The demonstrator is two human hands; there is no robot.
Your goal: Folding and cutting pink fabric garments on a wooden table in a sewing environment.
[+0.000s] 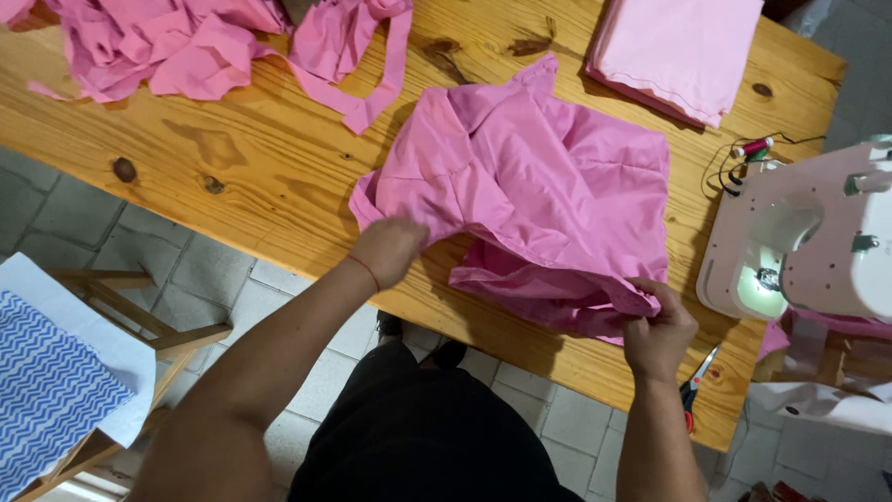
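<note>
Fingers of the left hand point(388, 246) curl down and clutch the near left edge of a crumpled pink cotton garment point(539, 195), while the right hand point(658, 327) pinches its lower right corner between thumb and fingertips. Loosely bunched, with deep folds and a pointed flap sticking up at the back, the garment lies across the middle of the knotty pine wooden table point(223, 158), between a heap of pink fabric strips point(186, 42) and a white sewing machine point(808, 237)

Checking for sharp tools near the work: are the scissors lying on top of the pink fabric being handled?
No, the scissors lie on the table edge beside the right hand, off the pink fabric.
</note>
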